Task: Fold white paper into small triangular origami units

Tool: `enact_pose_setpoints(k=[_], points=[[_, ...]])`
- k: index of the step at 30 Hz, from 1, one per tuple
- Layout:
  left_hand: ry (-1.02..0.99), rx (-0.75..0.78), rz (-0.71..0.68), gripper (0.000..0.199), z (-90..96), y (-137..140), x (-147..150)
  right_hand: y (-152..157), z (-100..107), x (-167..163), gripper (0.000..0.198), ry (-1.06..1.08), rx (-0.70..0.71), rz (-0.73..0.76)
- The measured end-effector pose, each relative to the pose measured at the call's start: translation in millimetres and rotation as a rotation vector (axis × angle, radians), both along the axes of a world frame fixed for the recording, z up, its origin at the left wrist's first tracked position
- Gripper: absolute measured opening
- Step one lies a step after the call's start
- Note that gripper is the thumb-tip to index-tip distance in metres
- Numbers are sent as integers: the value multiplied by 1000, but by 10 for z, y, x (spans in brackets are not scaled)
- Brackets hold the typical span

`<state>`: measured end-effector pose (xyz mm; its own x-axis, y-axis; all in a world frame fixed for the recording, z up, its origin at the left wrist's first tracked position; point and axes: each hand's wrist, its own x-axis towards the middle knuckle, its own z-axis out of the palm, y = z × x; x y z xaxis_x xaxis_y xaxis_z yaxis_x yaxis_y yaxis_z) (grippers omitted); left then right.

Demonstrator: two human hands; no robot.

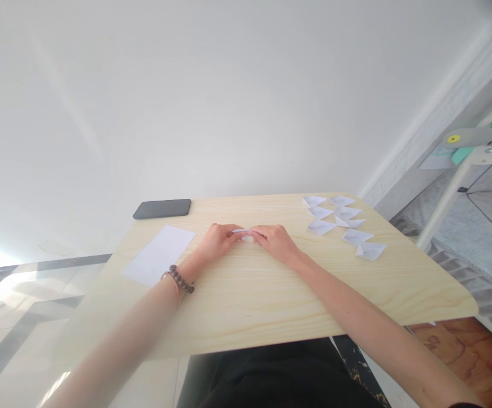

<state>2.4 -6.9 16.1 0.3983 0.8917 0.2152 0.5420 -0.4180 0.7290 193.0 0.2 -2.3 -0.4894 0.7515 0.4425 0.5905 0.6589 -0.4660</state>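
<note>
Between both hands, just over the middle of the table, is a small piece of folded white paper (241, 230). My left hand (219, 241) pinches its left end, the fingers closed together. From the other side my right hand (275, 241) grips the right end with thumb and fingers. Most of the paper is hidden by the fingers, so its full shape does not show. A flat white sheet of paper (163, 249) lies beside my left wrist, which wears a dark bead bracelet (181, 279). To the right of my right hand rest several folded paper boats (321, 227) in two rough columns.
A dark smartphone (162, 208) lies at the far left corner of the pale wooden table (246, 306). Behind the table rises a white wall (237, 102). At the right stands a white metal frame (445, 201) beyond the table's edge.
</note>
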Motion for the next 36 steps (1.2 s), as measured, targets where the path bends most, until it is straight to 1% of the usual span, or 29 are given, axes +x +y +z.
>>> enact_pose_setpoints(k=[4,7,12,17,19,22,25,28,32,36], points=[[-71,-39,-99,38,7,-11,-5,25,9,46,31,19,-67,43],[-138,-59,-136,37,1,-9,-5,29,23,63,31,25,-86,74],[-164,-120,-94,37,-10,-12,-5,7,41,53,31,18,-70,90],[-206,-200,-50,36,-10,-27,7,-36,37,34,28,42,-103,96],[-201,-195,-52,34,-9,-28,9,-55,36,23,25,33,-103,93],[-183,-152,-74,30,4,-33,8,-74,43,9,22,12,-68,87],[-167,-118,-80,28,19,-47,13,-77,57,6,23,-1,-59,100],[-174,-139,-49,31,4,-48,31,-63,59,12,23,14,-94,99],[-244,-223,-4,37,-61,3,49,-14,29,33,24,85,-173,70],[-295,-264,19,41,-103,68,18,30,5,61,27,86,-167,8]])
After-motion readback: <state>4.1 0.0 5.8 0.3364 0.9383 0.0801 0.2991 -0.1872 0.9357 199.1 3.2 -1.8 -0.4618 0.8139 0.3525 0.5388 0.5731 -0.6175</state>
